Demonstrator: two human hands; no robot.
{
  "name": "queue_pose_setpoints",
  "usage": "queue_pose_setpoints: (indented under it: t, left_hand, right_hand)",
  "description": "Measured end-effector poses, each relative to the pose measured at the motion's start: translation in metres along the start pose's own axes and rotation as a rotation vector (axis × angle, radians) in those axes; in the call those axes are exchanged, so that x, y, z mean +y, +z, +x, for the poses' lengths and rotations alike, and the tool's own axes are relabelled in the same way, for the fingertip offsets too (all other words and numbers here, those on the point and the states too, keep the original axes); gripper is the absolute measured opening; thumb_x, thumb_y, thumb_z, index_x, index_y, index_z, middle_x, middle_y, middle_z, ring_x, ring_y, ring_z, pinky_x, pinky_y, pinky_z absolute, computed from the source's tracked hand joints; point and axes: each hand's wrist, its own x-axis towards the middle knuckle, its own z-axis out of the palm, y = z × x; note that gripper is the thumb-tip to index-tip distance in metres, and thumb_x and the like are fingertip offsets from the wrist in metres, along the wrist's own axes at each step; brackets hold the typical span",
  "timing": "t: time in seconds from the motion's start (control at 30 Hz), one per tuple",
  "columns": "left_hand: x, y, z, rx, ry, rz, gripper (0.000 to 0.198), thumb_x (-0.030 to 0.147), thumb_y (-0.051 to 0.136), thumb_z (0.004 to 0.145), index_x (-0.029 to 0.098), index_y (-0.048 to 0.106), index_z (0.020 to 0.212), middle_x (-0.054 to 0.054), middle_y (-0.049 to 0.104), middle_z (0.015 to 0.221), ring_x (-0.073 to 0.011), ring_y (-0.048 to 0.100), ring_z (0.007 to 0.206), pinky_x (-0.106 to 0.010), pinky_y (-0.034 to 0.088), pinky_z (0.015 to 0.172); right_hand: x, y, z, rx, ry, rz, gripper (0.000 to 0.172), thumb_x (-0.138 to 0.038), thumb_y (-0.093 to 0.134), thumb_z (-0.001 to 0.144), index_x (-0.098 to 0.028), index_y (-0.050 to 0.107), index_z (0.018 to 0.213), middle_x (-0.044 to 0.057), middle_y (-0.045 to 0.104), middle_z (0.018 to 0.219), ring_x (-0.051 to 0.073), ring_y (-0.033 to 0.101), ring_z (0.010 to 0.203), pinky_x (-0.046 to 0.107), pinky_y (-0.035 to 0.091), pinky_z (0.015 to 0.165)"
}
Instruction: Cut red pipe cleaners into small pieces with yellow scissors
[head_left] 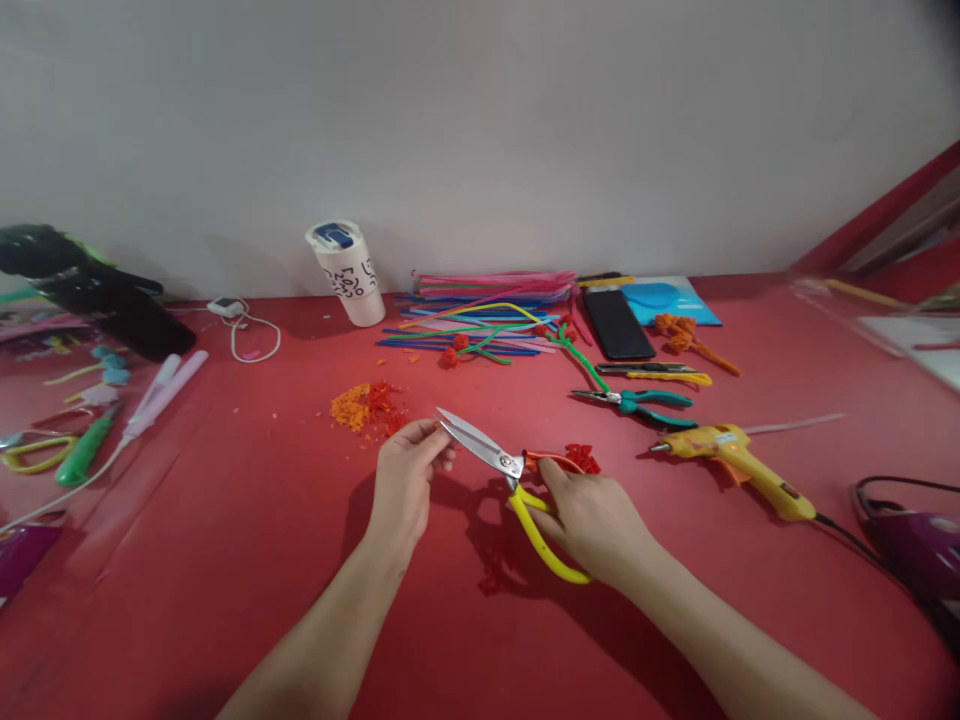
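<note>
My right hand [592, 520] grips a pair of scissors [480, 445] with one yellow and one orange-red handle. Their blades point up and left, slightly parted. Thumb and fingers of my left hand [409, 470] are pinched together right at the blade tips; whatever is between them is too small to make out. Just beyond that hand lies a pile of orange clippings [350, 408] beside red clippings [384, 402]. Red fuzzy pieces [583, 458] lie behind my right hand, and a few more red pieces [495, 572] sit on the table below the scissors.
Along the wall stand a white tumbler [349, 275] and a bundle of pipe cleaners [487, 300]. To the right are a phone [617, 325], pliers [637, 405], a utility knife [652, 372] and a yellow glue gun [739, 465] with its cord. A black bottle [97, 290] and a pink-handled tool [161, 400] are left.
</note>
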Motion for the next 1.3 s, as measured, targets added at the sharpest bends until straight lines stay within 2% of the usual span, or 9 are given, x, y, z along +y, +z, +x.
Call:
queue_pose_setpoints:
  t: [0.23, 0.47, 0.57, 0.63, 0.77, 0.9, 1.03, 1.2, 1.3]
  left_hand:
    - [0.0, 0.0, 0.0, -0.002, 0.015, 0.009, 0.007, 0.019, 0.06, 0.06, 0.013, 0.057, 0.063, 0.003, 0.053, 0.053, -0.0045, 0.046, 0.047, -0.017, 0.035, 0.046]
    - [0.0, -0.001, 0.001, -0.019, 0.021, 0.015, 0.007, 0.02, 0.061, 0.063, 0.014, 0.057, 0.063, 0.003, 0.053, 0.052, -0.0042, 0.046, 0.047, -0.016, 0.034, 0.046]
    - [-0.002, 0.0, 0.0, -0.043, 0.002, 0.018, 0.009, 0.021, 0.062, 0.063, 0.014, 0.057, 0.066, 0.003, 0.055, 0.055, -0.005, 0.047, 0.049, -0.016, 0.035, 0.047]
    - [-0.003, 0.002, -0.002, -0.098, -0.04, 0.049, 0.011, 0.022, 0.062, 0.062, 0.014, 0.057, 0.066, 0.002, 0.055, 0.057, -0.0055, 0.048, 0.05, -0.016, 0.036, 0.048]
    - [-0.009, 0.007, -0.009, -0.283, -0.144, 0.154, 0.012, 0.024, 0.062, 0.063, 0.013, 0.059, 0.068, 0.001, 0.056, 0.056, -0.0063, 0.048, 0.049, -0.018, 0.036, 0.047]
    - [-0.015, 0.013, -0.016, -0.44, -0.216, 0.292, 0.009, 0.021, 0.061, 0.062, 0.013, 0.059, 0.066, 0.002, 0.055, 0.053, -0.0072, 0.047, 0.047, -0.02, 0.037, 0.048]
    - [-0.019, 0.017, -0.021, -0.499, -0.246, 0.389, 0.008, 0.018, 0.061, 0.061, 0.012, 0.059, 0.065, 0.003, 0.053, 0.053, -0.0058, 0.045, 0.045, -0.02, 0.036, 0.049]
    - [-0.02, 0.019, -0.023, -0.458, -0.22, 0.427, 0.008, 0.018, 0.06, 0.06, 0.013, 0.058, 0.065, 0.003, 0.052, 0.053, -0.0064, 0.044, 0.046, -0.02, 0.035, 0.049]
    - [-0.019, 0.019, -0.022, -0.446, -0.225, 0.412, 0.007, 0.018, 0.06, 0.059, 0.013, 0.058, 0.065, 0.003, 0.052, 0.051, -0.0071, 0.044, 0.045, -0.021, 0.036, 0.049]
  right_hand:
    - [0.0, 0.0, 0.0, -0.003, 0.0, -0.009, 0.033, -0.046, 0.03, 0.081, -0.017, 0.044, 0.077, 0.004, 0.059, 0.057, 0.017, 0.055, 0.048, 0.027, 0.015, 0.043]
    - [0.003, 0.001, 0.001, 0.003, 0.037, 0.048, 0.036, -0.049, 0.03, 0.08, -0.018, 0.046, 0.073, 0.004, 0.057, 0.054, 0.016, 0.052, 0.046, 0.026, 0.014, 0.043]
    - [0.002, -0.003, 0.003, 0.003, 0.114, 0.243, 0.036, -0.051, 0.033, 0.078, -0.019, 0.044, 0.066, 0.001, 0.052, 0.051, 0.013, 0.046, 0.043, 0.024, 0.017, 0.042]
    - [-0.001, -0.006, 0.005, 0.0, 0.179, 0.47, 0.034, -0.052, 0.038, 0.074, -0.02, 0.042, 0.063, -0.002, 0.047, 0.049, 0.01, 0.042, 0.042, 0.022, 0.021, 0.042]
    - [-0.006, -0.012, 0.009, 0.01, 0.223, 1.038, 0.024, -0.042, 0.048, 0.069, -0.019, 0.044, 0.064, -0.004, 0.046, 0.054, 0.008, 0.04, 0.046, 0.019, 0.028, 0.042]
    - [-0.007, -0.014, 0.011, -0.039, 0.297, 1.357, 0.015, -0.032, 0.051, 0.065, -0.019, 0.044, 0.068, -0.009, 0.037, 0.044, 0.005, 0.032, 0.036, 0.018, 0.025, 0.036]
    - [-0.006, -0.016, 0.011, -0.067, 0.294, 1.41, 0.011, -0.022, 0.053, 0.062, -0.018, 0.043, 0.061, -0.011, 0.034, 0.041, 0.003, 0.029, 0.035, 0.017, 0.022, 0.036]
    - [-0.006, -0.02, 0.01, -0.126, 0.328, 1.398, 0.01, -0.017, 0.049, 0.062, -0.019, 0.041, 0.056, -0.011, 0.031, 0.038, 0.003, 0.028, 0.035, 0.017, 0.02, 0.036]
    - [-0.006, -0.02, 0.009, -0.129, 0.284, 1.389, 0.008, -0.013, 0.047, 0.061, -0.018, 0.043, 0.057, -0.011, 0.032, 0.041, 0.003, 0.028, 0.037, 0.017, 0.02, 0.037]
